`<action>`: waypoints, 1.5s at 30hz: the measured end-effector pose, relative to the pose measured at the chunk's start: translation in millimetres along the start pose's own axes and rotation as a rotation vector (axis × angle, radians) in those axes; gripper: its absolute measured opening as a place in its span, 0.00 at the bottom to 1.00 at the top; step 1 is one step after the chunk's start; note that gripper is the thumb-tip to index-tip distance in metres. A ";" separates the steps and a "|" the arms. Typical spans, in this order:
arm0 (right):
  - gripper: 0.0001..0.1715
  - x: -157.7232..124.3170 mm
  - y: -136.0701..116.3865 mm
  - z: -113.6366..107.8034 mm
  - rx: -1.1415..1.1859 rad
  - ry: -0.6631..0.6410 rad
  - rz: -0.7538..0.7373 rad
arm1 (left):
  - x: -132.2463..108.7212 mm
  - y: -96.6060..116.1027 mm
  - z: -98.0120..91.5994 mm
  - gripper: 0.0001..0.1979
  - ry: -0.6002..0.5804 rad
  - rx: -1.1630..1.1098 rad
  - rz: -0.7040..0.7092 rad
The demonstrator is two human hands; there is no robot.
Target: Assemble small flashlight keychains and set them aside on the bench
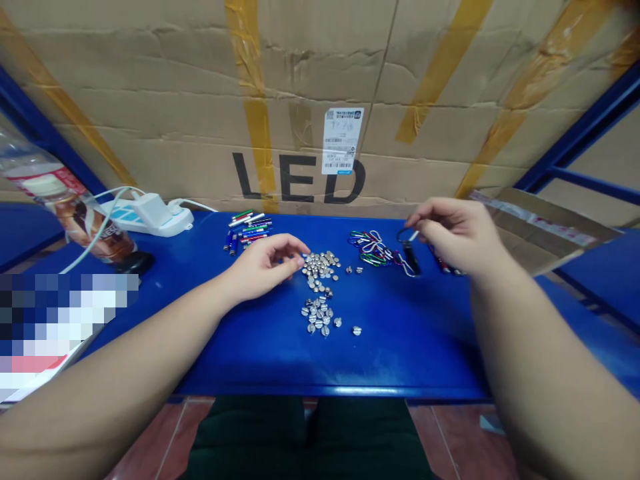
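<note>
My left hand (pixel 265 267) rests on the blue table (pixel 250 347), fingers curled, its fingertips pinching at the edge of a pile of small silver button cells (pixel 320 263). More silver cells (pixel 320 317) lie nearer me. My right hand (pixel 457 237) is raised a little above the table, pinching a black key ring with a small black keychain light (pixel 411 257) that hangs down onto the table. Beside it lies a heap of coloured carabiner clips (pixel 373 247).
Several small coloured tubes (pixel 250 230) lie at the back. A white power strip (pixel 150 213) and a plastic bottle (pixel 60 200) stand at the left. A large cardboard box marked LED (pixel 300 100) walls the back. Blue frame bars (pixel 580 133) rise at the right.
</note>
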State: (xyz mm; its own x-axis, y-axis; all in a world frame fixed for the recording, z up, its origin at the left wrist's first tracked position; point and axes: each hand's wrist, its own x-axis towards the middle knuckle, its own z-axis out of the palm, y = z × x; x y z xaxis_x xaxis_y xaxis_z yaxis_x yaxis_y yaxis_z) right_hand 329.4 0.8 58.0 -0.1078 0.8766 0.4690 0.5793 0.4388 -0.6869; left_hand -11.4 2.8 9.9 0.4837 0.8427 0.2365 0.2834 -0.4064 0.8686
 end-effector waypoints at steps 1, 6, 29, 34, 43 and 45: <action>0.04 1.5 7.7 -13.9 -0.073 -0.041 0.047 | -0.1 -0.4 -1.1 0.12 -0.014 0.041 0.014; 0.11 6.5 44.8 -63.1 -0.343 -0.288 0.341 | 0.2 -0.6 -2.2 0.11 -0.077 0.137 0.044; 0.05 3.7 65.6 -72.2 -0.097 -0.101 0.588 | -1.2 -1.1 -5.8 0.12 -0.178 0.208 0.012; 0.11 16.0 94.5 -60.2 -0.517 -0.185 0.520 | -0.6 -1.2 -5.8 0.12 -0.179 0.222 0.008; 0.09 18.3 104.1 -44.7 -0.597 -0.093 0.471 | -0.6 -0.3 -8.1 0.12 -0.160 0.244 0.021; 0.09 18.7 100.1 -44.5 -0.531 -0.016 0.464 | -0.8 0.0 -8.3 0.12 -0.164 0.247 0.020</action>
State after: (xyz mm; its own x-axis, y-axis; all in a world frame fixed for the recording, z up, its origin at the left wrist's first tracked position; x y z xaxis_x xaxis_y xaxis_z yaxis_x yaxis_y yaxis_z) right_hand 421.3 52.3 22.7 0.2362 0.9545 0.1820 0.8839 -0.1333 -0.4482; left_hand -18.6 5.0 13.4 0.6127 0.7737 0.1610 0.4560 -0.5126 0.7276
